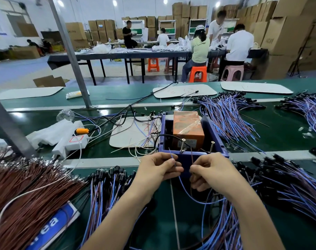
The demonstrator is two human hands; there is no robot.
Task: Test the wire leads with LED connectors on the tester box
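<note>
The left hand (159,166) pinches the blue lead (172,156) between thumb and fingers (169,161), and the right hand (214,170) pinches the brown lead (191,156) the same way, both just in front of the tester box (215,136) on the green worktop (279,134). The tips point up toward two screws (183,145) at the box's near rim, seemingly its contacts; whether either tip touches is unclear. These leads look featherlight, limp and springy, so a hold close to the free end should steer them best. The LED end, probably down among the loose bundles (288,181), looks more fragile
</note>
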